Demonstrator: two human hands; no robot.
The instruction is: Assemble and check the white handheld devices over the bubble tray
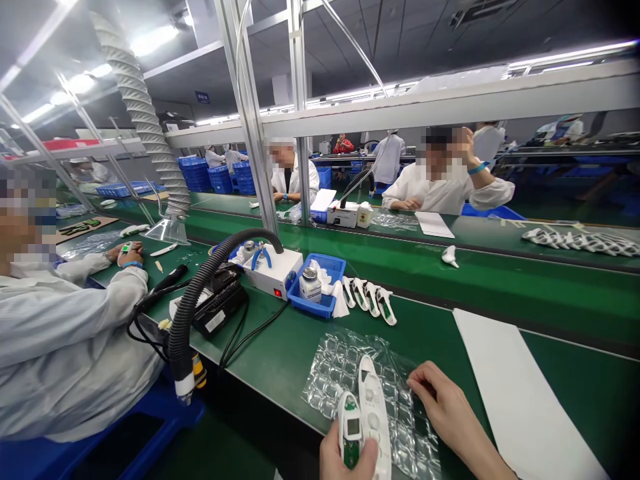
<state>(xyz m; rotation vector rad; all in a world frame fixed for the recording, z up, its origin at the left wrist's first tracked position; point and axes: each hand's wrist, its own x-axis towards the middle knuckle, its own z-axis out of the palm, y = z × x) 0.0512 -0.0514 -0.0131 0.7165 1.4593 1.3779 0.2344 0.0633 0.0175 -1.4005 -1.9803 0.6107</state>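
- While only the head view is at hand, it shows the left hand (345,460) at the bottom edge, fingers closed round a small white and green device (350,430) with a little screen, held upright just above the near edge of the desk (280,360).
- Beside the device, touching it, lies a long white plastic shell (373,407) on a sheet of bubble wrap (345,373) spread over the green desk.
- Resting on the bubble wrap just right of the shell, the right hand (445,407) holds nothing; its fingers are loosely curled, the tips on the sheet.
- Judging by their look, device and shell are light, stiff, smooth plastic, likely slippery and easily scratched; the narrow sides seem the safest place to grip, clear of the screen.
- Farther back stand a blue tray (320,293) with a small bottle (311,283), a row of white shells (370,297), and a black hose (200,293).
- A co-worker's sleeve (65,333) fills the left; other people sit across the line.
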